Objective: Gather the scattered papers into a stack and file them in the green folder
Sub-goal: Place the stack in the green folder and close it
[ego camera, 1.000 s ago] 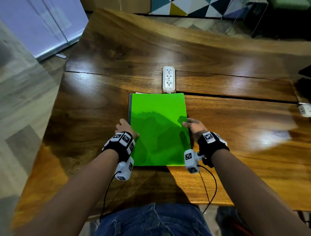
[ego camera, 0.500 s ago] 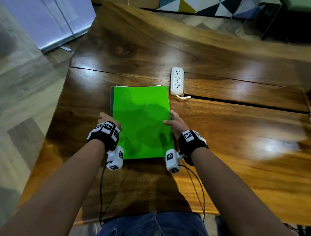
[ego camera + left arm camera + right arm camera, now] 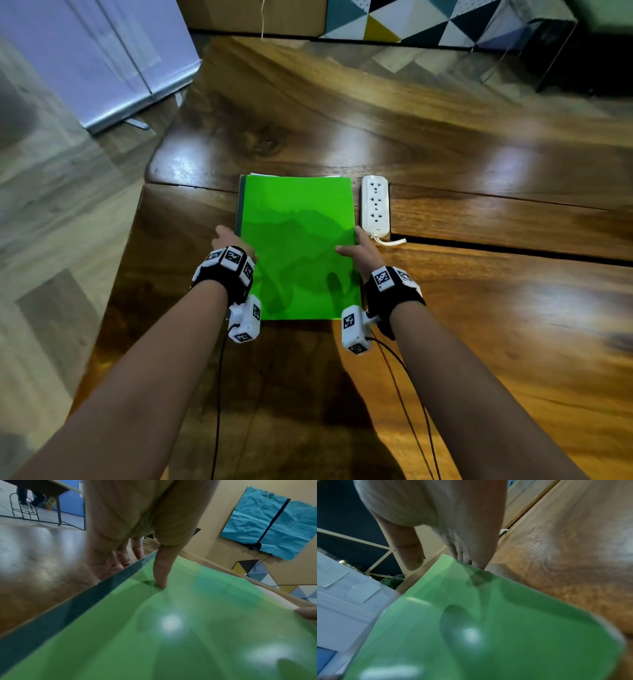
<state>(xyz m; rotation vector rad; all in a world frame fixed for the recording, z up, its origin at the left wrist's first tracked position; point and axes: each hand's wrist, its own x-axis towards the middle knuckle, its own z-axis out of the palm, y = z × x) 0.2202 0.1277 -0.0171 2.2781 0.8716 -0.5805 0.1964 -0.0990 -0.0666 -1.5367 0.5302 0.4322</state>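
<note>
The green folder [image 3: 298, 240] lies shut on the wooden table [image 3: 479, 308], with white paper edges [image 3: 329, 176] peeking out at its far end. My left hand [image 3: 227, 240] holds the dark spine edge. In the left wrist view the thumb presses on the green folder [image 3: 171, 628] and the left hand [image 3: 142, 573] has its fingers down beside the spine. My right hand [image 3: 356, 248] holds the folder's right edge, thumb over the cover. The right wrist view shows the right hand [image 3: 445, 561] with fingers at the edge of the green folder [image 3: 488, 615].
A white power strip [image 3: 375, 204] lies right beside the folder's far right side, its cable [image 3: 390, 241] curling near my right hand. The table's left edge [image 3: 137, 246] is close to the folder. A seam between planks [image 3: 513, 250] runs across to the right.
Both hands have slid the folder left and away from me. It lay just below the power strip's end and now lies alongside the strip, to its left.
</note>
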